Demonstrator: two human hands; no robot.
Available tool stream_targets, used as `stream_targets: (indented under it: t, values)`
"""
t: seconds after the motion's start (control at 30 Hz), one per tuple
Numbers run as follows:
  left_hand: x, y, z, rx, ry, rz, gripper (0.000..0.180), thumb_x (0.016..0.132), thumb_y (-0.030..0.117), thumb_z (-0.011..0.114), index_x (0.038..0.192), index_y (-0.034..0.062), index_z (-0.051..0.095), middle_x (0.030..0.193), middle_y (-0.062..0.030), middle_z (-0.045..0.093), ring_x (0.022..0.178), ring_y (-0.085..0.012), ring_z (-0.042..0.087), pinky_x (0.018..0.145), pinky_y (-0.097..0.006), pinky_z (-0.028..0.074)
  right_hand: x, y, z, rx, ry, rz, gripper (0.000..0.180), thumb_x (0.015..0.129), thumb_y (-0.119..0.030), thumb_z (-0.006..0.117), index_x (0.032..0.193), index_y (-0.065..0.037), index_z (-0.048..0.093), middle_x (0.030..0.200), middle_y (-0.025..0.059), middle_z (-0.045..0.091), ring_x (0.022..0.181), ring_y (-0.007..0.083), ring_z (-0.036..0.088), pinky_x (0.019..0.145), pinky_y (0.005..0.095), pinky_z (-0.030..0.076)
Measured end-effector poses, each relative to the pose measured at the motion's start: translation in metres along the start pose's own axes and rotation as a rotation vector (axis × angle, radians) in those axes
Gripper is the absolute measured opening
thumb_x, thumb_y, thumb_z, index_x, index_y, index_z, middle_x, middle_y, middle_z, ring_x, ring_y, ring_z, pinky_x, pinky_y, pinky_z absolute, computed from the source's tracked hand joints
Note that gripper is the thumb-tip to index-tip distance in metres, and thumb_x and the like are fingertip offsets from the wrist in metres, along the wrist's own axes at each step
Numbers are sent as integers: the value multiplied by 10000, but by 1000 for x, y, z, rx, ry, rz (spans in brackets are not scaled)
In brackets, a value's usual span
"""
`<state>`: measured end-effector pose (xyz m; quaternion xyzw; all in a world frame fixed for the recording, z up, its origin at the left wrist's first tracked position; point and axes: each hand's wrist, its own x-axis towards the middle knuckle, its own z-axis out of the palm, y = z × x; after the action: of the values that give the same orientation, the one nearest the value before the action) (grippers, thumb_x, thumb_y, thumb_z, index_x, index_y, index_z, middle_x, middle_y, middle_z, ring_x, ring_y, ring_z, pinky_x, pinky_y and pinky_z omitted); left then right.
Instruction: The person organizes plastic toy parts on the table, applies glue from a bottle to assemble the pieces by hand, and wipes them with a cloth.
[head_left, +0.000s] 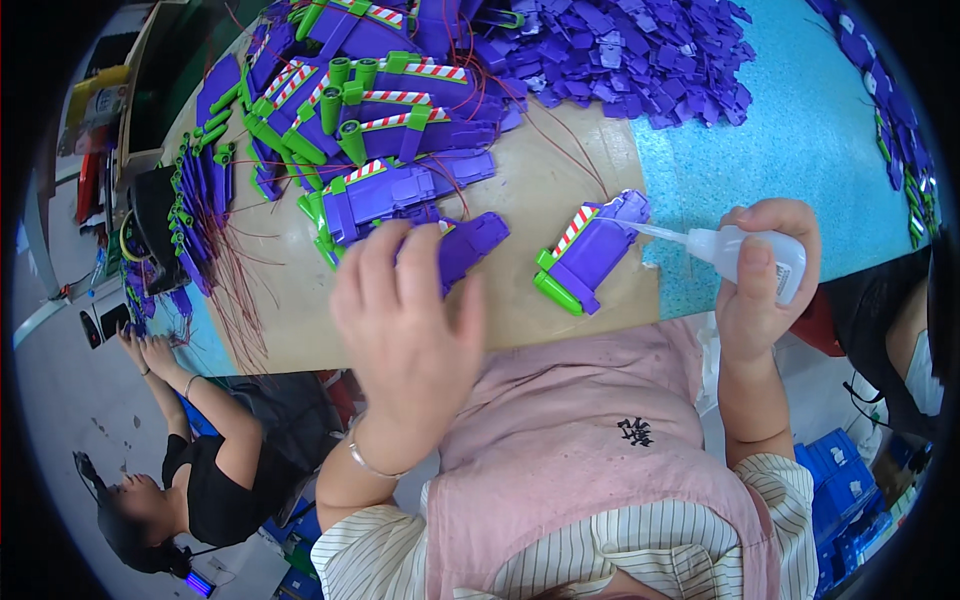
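As the right hand [765,275] holds a white bottle [715,248] in the head view, the thin tip [660,233] points over the upper end of a purple part [598,250] on the counter [530,325]. The left hand [405,315], fingers loosely spread, is near another piece [480,242]; touching, I cannot tell. Gentle squeezing, I think, serves best.

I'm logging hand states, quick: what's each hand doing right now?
Left hand: open, fingers over a purple part; contact can't be told.
Right hand: closed, holding a white squeeze bottle.
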<state>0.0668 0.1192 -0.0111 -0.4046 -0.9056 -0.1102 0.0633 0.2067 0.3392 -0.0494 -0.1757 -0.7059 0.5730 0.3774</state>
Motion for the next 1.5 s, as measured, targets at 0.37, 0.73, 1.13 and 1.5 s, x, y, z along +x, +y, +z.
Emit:
stream_targets:
  t: [0.37,0.73,1.13,1.5]
  values:
    - [12,4,9,-154,5,148,467,695,86,733,1137,14,600,995,-141,553,829,-305,567,718,-402,471,8,-3,17,57,-32,33,128,856,-42,672,955,-13,596,876,36,618,731,60,551,628,201,442]
    - [16,5,12,-246,-9,166,490,679,54,744,1143,-1,596,1012,-143,548,845,-296,586,701,-386,487,12,-10,28,-58,-205,-45,170,806,-11,725,937,1,617,876,68,642,743,100,597,645,230,476]
    - [15,4,12,-147,68,253,460,682,35,700,1139,27,645,1016,-94,562,839,-241,567,696,-341,457,10,-9,28,-36,-137,-32,183,800,-10,736,937,6,615,890,82,642,752,106,596,651,227,472]
    - [17,4,18,-184,95,263,433,719,75,641,1146,4,635,1001,-101,561,812,-236,579,672,-331,475,8,-6,21,-69,-27,-4,133,871,-93,663,947,-7,596,892,57,604,745,91,546,646,224,438]
